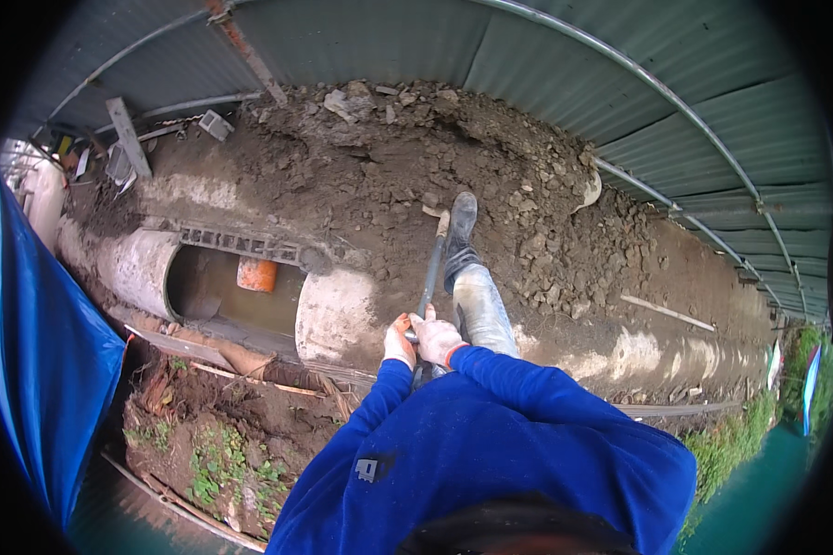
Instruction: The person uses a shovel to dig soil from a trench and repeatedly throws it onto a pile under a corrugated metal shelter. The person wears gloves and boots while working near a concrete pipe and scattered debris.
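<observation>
Head view, hands near the middle of the frame. Left hand, gloved: grip clamped on the near end of a long-handled tool. Right hand, also gloved, just beside it: grip closed around the same handle; fingers partly hidden, exact finger placement cannot be told. Tool location: centre of frame, slanting up and slightly right from the hands, its far end resting by a dark, muddy boot. Blue sleeves reach in from the lower part of the frame.

Surroundings: pale concrete pipe runs across the frame, broken open left of centre. Muddy water inside; an orange cylinder stands at the opening's upper edge. Loose soil and rubble cover the upper middle and right. Green corrugated sheeting along the top; blue tarp at far left; light strip lying right of centre.
</observation>
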Available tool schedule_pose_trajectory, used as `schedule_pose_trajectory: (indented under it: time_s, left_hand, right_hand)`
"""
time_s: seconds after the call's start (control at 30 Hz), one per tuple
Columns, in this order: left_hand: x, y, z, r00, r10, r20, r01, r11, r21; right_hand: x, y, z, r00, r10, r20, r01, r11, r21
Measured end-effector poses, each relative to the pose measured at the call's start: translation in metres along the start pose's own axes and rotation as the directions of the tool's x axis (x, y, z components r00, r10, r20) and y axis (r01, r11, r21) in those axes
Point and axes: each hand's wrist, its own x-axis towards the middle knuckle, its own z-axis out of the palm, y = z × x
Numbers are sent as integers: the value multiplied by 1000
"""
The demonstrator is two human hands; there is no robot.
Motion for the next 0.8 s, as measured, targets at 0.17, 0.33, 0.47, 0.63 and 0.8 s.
schedule_pose_trajectory:
  time_s: [0.17, 0.33, 0.47, 0.63, 0.8]
  left_hand:
    - [4, 34, 74, 997, 58, -43, -66, 975, -212]
    - [15, 50, 168, 877, 414, 245, -373, 907, -197]
    - [18, 50, 138, 960, 278, 42, -271, 955, -118]
    - [28, 28, 45, 906, 422, 5, -419, 901, -110]
    - [32, -43, -21, 938, 250, -241, -142, 909, 392]
  right_hand:
    - [28, -3, -65, 1000, 23, -6, -23, 1000, 6]
    - [77, 32, -148, 935, -122, -334, 112, 993, -48]
    - [72, 11, -91, 989, -28, -144, 17, 997, -76]
    - [74, -28, 0, 954, -132, -269, 115, 990, -77]
    - [40, 7, 93, 937, -251, -241, 249, 968, -39]
